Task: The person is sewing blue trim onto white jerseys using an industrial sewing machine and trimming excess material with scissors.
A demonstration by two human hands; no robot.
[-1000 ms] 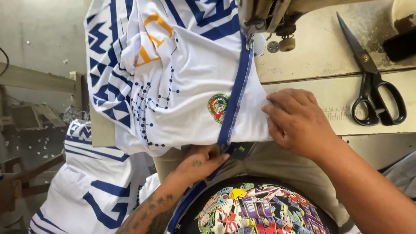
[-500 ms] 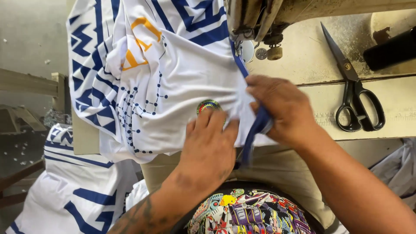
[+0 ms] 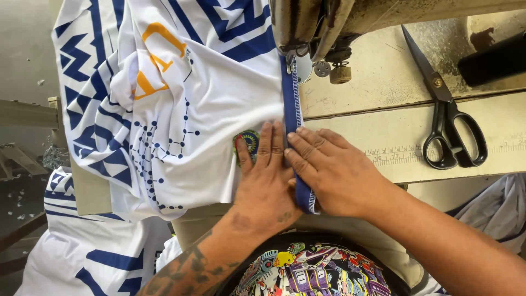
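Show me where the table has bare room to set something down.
Bare table lies between the sewing machine and the scissors, and along the ruler strip between the right hand and the scissors. Left of the blue trim it is crowded: the white shirt covers everything, with the left hand pressed on it.

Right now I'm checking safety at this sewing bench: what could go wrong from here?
Both the left hand and right hand press the blue trim flat near the sewing machine's needle; fingers could drift under it. The white shirt is bunched and might get caught in the seam. The scissors lie open-bladed within elbow reach.
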